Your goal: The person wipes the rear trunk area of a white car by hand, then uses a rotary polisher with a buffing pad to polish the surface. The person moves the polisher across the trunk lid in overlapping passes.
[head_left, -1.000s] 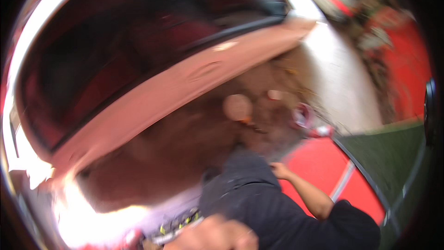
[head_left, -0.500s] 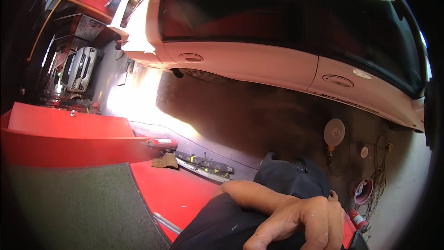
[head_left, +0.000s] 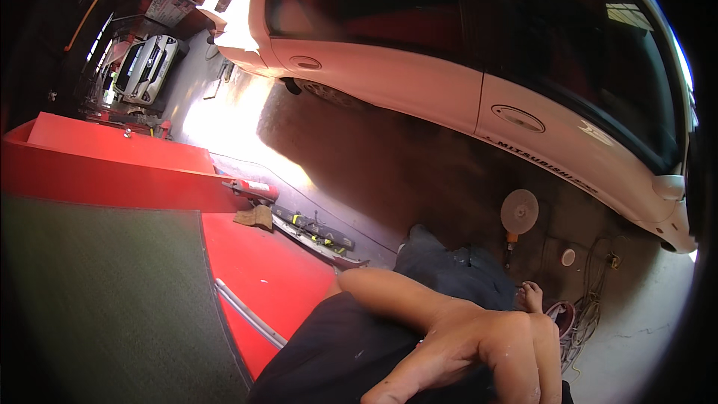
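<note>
My left hand [head_left: 479, 352] is at the lower edge, back of the hand up, with the forearm coming across from the left over dark cloth [head_left: 336, 344]. Its thumb is spread well away from the bent fingers, and nothing shows between them. The fingertips run out at the picture's lower edge. Beyond the forearm lies a bent leg in dark trousers [head_left: 456, 269]. Bare skin [head_left: 532, 295], toes or fingers, shows past its right end; I cannot tell which. My right hand cannot be made out.
A white car [head_left: 404, 90] spans the far side. A pale disc [head_left: 520, 212] with an orange neck, a small round lid [head_left: 568, 256] and loose cables [head_left: 591, 314] lie right. Left are a red ledge [head_left: 277, 269], green mat [head_left: 112, 277], red cylinder [head_left: 254, 189] and long strips [head_left: 314, 232].
The view has tilted and shifted, so the red ledge and mat sit higher in the picture. My left hand appears slightly lower and further left, its pose much the same.
</note>
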Demonstrator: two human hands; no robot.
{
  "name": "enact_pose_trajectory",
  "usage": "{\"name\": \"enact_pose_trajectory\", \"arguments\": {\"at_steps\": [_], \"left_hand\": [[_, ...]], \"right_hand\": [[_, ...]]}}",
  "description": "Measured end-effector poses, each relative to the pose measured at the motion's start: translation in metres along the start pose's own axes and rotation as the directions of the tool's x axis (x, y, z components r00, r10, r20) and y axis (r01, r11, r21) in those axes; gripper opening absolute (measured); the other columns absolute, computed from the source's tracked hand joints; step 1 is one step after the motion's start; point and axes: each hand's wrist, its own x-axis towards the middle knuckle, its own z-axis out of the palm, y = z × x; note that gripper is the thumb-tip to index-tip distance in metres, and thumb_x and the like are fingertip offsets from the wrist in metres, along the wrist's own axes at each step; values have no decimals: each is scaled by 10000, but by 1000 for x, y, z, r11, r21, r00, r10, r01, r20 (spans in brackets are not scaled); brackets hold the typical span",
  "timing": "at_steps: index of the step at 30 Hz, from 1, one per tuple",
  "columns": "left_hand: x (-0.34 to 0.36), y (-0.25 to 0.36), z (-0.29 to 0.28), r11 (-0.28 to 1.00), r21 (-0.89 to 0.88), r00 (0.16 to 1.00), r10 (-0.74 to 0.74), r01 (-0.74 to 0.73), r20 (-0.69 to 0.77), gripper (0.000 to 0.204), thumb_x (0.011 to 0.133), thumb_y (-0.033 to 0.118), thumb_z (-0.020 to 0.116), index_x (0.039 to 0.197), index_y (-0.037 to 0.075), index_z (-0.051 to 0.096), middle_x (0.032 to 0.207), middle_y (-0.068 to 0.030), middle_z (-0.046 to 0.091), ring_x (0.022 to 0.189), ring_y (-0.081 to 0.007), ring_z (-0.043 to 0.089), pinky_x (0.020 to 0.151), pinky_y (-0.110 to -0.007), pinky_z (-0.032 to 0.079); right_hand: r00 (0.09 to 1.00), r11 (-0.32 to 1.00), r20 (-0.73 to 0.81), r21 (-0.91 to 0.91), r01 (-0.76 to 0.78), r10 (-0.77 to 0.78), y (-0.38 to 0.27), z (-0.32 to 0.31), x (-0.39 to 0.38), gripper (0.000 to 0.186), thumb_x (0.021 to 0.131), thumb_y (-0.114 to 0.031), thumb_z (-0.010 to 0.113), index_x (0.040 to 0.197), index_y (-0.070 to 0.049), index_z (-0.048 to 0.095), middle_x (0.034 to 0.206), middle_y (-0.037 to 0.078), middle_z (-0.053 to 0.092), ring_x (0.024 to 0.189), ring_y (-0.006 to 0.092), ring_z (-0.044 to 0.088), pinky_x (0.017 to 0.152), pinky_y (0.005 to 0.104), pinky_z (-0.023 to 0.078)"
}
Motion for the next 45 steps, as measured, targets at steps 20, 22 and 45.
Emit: {"name": "enact_pose_trajectory", "arguments": {"at_steps": [20, 22, 45], "left_hand": [[-4, -99, 10, 857, -369, 916, -399, 359, -35, 383, 784, 352, 846, 824, 3, 695, 818, -118, 671, 569, -162, 651, 482, -264, 498], [-2, -106, 5, 872, -330, 921, -389, 362, -18, 374, 780, 355, 838, 808, 10, 695, 804, -115, 674, 573, -172, 651, 484, -263, 494], [-35, -176, -34, 684, -242, 694, -718, 688, -59, 308, 812, 208, 885, 956, -49, 795, 851, -145, 727, 674, -173, 612, 575, -251, 458]], "right_hand": [[997, 998, -53, 37, -52, 54, 17, -51, 0, 330, 968, -251, 655, 1261, -98, 658, 947, 28, 696, 729, 129, 689, 553, 287, 528], [997, 996, -53, 75, -55, 59, 26, -51, -5, 325, 966, -251, 660, 1255, -100, 661, 945, 31, 697, 732, 130, 692, 554, 286, 527], [993, 994, -103, 94, -56, 65, 19, -45, 4, 369, 926, -320, 692, 1212, -88, 700, 1008, 60, 725, 840, 154, 713, 675, 331, 563]]}}
